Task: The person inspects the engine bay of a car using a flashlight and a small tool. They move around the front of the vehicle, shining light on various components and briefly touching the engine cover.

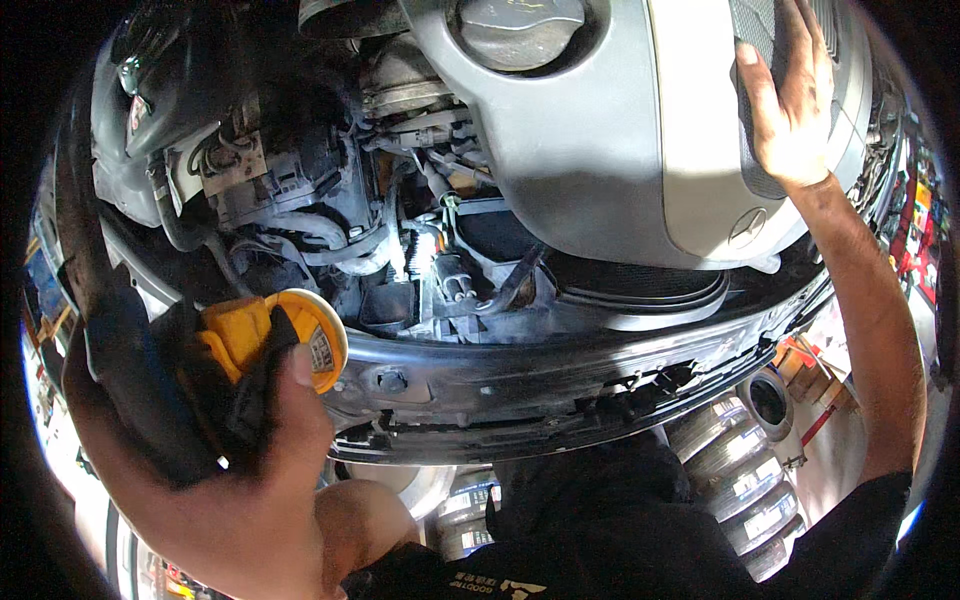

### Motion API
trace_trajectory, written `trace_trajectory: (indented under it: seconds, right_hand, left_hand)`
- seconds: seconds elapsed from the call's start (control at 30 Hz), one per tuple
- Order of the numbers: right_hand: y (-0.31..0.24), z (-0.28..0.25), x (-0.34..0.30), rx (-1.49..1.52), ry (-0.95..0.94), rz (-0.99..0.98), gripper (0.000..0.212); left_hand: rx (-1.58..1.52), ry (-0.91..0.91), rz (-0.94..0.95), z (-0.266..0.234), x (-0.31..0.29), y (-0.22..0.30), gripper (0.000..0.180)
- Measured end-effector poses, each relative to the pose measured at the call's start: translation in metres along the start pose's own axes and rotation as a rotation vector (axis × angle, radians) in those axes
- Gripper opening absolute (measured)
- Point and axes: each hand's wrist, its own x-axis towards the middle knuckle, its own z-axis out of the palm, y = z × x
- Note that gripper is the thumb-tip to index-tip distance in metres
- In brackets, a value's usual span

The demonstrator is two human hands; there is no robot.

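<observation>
My left hand [245,490] grips a yellow and black power tool [255,350] at the lower left, its round yellow end raised in front of the car's front crossmember [500,375]. My right hand [790,100] lies flat, fingers spread, on the grey plastic engine cover [600,150] at the upper right, over a dark mesh panel. A round grey filler cap [520,30] sits at the top of the cover. Hoses, wiring and connectors [420,240] fill the engine bay between the hands.
A black intake duct [640,290] runs below the engine cover. Stacked tyres [740,470] stand on the floor at the lower right, beside an orange stand [810,370]. My dark shirt [600,530] fills the bottom centre.
</observation>
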Motion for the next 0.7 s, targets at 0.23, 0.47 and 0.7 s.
trace_trajectory:
  seconds: [0.23, 0.47, 0.7]
  right_hand:
    - [0.006, -0.001, 0.001, 0.077, 0.056, -0.073, 0.073]
    - [0.003, 0.005, -0.001, 0.168, 0.039, 0.094, 0.084]
    - [0.003, 0.008, 0.0, 0.215, 0.076, 0.079, 0.084]
  left_hand:
    - [0.16, -0.004, 0.16, 0.009, 0.008, 0.009, 0.088]
    - [0.284, -0.06, 0.3, 0.022, 0.025, 0.03, 0.074]
    - [0.18, -0.143, 0.266, 0.028, 0.027, 0.038, 0.068]
